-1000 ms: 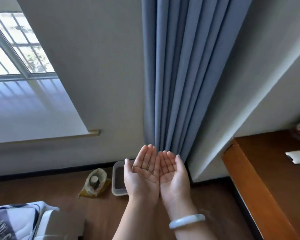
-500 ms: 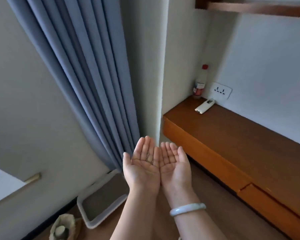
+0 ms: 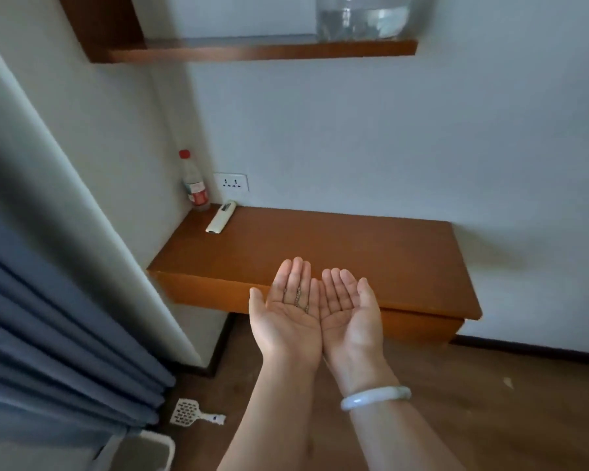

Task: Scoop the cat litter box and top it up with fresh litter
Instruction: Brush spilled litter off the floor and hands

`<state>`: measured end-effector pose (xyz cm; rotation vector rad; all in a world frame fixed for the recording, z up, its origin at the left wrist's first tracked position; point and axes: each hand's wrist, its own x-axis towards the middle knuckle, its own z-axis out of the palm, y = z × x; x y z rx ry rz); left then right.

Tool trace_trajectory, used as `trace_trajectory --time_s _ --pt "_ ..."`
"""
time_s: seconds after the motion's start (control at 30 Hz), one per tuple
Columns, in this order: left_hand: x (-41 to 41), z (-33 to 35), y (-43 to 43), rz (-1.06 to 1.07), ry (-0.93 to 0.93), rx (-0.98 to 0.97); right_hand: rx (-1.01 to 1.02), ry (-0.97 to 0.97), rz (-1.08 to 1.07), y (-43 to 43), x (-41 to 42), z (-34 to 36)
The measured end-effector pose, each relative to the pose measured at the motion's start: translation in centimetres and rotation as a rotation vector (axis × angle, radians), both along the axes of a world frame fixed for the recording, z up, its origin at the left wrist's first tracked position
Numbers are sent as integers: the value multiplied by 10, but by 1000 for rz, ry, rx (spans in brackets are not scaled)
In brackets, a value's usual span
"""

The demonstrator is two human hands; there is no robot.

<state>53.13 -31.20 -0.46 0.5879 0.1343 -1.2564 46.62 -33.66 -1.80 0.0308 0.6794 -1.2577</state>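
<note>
While both lie cupped palm-up, left hand (image 3: 288,316) touches right hand (image 3: 350,316).

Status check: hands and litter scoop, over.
Both open, palms up, side by side: left hand, right hand, holding nothing. The litter scoop lies untouched on the floor by the curtain. The litter box corner shows bottom left. Nothing covers the scoop.

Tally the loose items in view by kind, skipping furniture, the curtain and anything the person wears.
Bottle: 1
Remote: 1
Litter scoop: 1
Litter box: 1
Glass jar: 1
Total: 5
</note>
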Motion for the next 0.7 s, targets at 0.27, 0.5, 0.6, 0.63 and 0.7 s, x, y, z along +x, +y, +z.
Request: trace_trajectory --time_s 0.27,0.5,0.6,0.63,0.7 --pt "-186 1 -35 -298 15 4 -12 18 -283 -19 -190 1" --pt "-348 -3 -51 -464 27 0 -30 18 -463 -23 -353 -4" --pt "-405 -2 -59 -535 35 0 -37 7 -548 -25 -413 -4" --pt "-423 -1 -62 -562 35 1 -37 2 -575 -26 -431 -4" --pt "-457 -2 -68 -618 34 1 -45 -10 -628 -27 -464 -5"
